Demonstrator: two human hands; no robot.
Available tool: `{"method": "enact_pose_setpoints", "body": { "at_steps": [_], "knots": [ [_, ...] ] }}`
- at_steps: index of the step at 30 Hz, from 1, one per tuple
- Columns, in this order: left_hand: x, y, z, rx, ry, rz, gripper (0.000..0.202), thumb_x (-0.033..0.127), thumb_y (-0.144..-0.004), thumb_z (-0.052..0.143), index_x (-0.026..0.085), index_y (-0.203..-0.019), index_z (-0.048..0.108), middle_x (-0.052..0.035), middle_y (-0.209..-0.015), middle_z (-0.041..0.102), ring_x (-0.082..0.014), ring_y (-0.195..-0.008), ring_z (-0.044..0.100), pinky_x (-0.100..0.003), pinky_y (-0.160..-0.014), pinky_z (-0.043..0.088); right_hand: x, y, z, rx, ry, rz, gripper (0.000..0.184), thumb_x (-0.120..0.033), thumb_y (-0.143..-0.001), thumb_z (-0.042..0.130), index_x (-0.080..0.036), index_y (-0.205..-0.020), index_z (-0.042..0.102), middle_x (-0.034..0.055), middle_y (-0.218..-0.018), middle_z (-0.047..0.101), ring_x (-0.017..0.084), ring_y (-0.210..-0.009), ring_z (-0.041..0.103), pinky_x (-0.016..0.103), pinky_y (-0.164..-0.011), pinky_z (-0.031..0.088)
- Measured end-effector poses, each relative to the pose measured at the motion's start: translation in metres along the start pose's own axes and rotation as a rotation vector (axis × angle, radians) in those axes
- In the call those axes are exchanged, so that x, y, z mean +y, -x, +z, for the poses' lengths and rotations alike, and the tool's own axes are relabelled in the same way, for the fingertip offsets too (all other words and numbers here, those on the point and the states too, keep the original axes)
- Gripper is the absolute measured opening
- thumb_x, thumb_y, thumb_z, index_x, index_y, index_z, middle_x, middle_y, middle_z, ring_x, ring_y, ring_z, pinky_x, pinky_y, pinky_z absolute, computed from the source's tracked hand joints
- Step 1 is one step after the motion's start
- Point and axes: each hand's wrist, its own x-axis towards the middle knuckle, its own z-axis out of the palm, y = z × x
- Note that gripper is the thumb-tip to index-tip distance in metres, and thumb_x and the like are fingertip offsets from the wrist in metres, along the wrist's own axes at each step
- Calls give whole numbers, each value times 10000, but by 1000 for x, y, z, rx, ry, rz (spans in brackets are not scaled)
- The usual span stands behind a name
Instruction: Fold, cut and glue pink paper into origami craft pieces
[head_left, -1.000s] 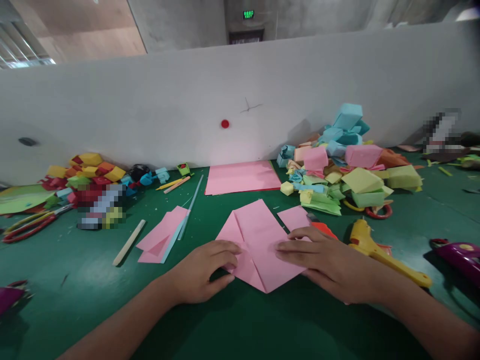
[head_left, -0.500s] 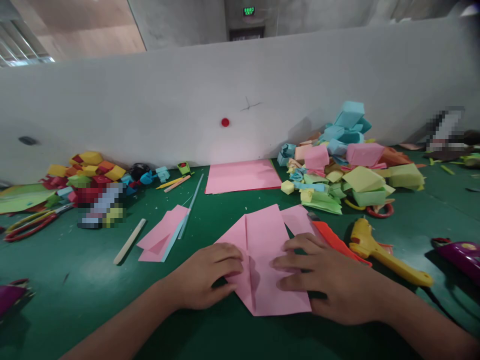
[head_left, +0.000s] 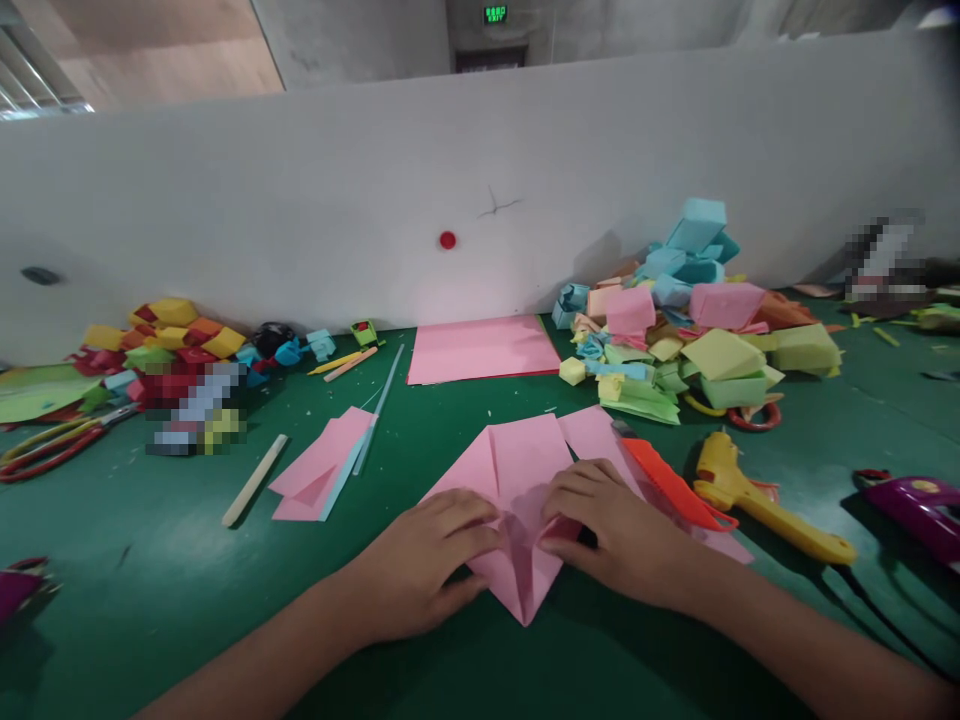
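A sheet of pink paper [head_left: 525, 460] lies on the green table in front of me, its left and right sides folded in and its near end a point. My left hand [head_left: 439, 560] rests on the left flap, fingers spread out across the paper and thumb apart. With thumb and fingers, my right hand [head_left: 600, 530] grips the right flap, which is partly raised toward the middle crease. Another pink piece [head_left: 600, 430] shows behind and under my right hand. To its right is an orange-red cutter knife [head_left: 667, 485].
A yellow glue gun [head_left: 765, 505] with a cord lies at the right. Folded paper pieces [head_left: 727, 355] are heaped at the back right. Pink sheets [head_left: 484, 350] lie by the white partition. On the left are a wooden stick [head_left: 255, 480], a folded pink piece [head_left: 322, 465] and scissors [head_left: 60, 450].
My right hand has brought the paper's right side inward, so the near end now comes to a point. My left hand stays on the left flap.
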Motion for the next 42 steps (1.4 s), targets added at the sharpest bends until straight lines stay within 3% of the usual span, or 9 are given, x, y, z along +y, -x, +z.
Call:
{"method": "enact_pose_setpoints", "body": {
  "at_steps": [6, 11, 24, 29, 34, 39, 42],
  "knots": [
    [5, -2, 8, 35, -2, -14, 304, 241, -942, 601, 223, -1245, 605, -100, -1309, 621, -275, -1255, 541, -468, -1104, 445, 0, -10, 10, 36, 104, 56, 110, -312, -951, 619, -203, -935, 618, 67, -982, 650, 262, -963, 530, 448, -909, 372],
    [6, -2, 11, 29, 16, -15, 340, 238, -950, 599, 216, -1288, 572, -93, -1313, 623, -276, -1264, 530, -466, -1121, 427, -1, -13, 15, 51, 123, 71, 196, -335, -981, 558, -203, -1105, 634, 87, -1079, 655, 284, -1015, 512, 453, -908, 356],
    [9, 1, 16, 47, -69, 18, 259, 257, -988, 551, 239, -1225, 653, -103, -1321, 605, -302, -1286, 509, -506, -1090, 450, -7, -23, 24, 126, 147, 157, 104, -249, -961, 530, -236, -989, 629, 51, -1026, 699, 266, -963, 529, 437, -859, 307],
    [15, 4, 8, -55, -100, -1, 378, 355, -953, 612, 214, -1304, 626, -156, -1403, 567, -382, -1338, 488, -606, -1120, 405, -9, -23, 25, 130, 141, 158, 124, -237, -954, 522, -237, -1005, 634, 55, -1034, 699, 274, -972, 531, 441, -858, 305],
    [19, 6, 3, -165, -126, -3, 630, 468, -901, 674, 181, -1439, 517, -219, -1550, 418, -459, -1426, 376, -656, -1114, 379, -10, -24, 25, 128, 141, 165, 141, -218, -956, 513, -237, -1014, 640, 55, -1046, 701, 270, -982, 533, 439, -864, 302],
    [18, 8, 5, -134, -127, 33, 609, 487, -940, 619, 240, -1480, 485, -154, -1612, 353, -433, -1459, 342, -646, -1166, 303, -10, -25, 25, 122, 139, 176, 135, -203, -929, 538, -253, -1003, 639, 32, -1046, 703, 266, -987, 534, 432, -873, 302],
    [16, 8, 5, -164, -126, 40, 636, 503, -953, 596, 254, -1518, 441, -138, -1582, 415, -432, -1463, 338, -653, -1168, 290, -10, -25, 25, 128, 140, 174, 137, -196, -926, 534, -251, -996, 639, 35, -1043, 702, 264, -978, 534, 432, -866, 301]
  ]
}}
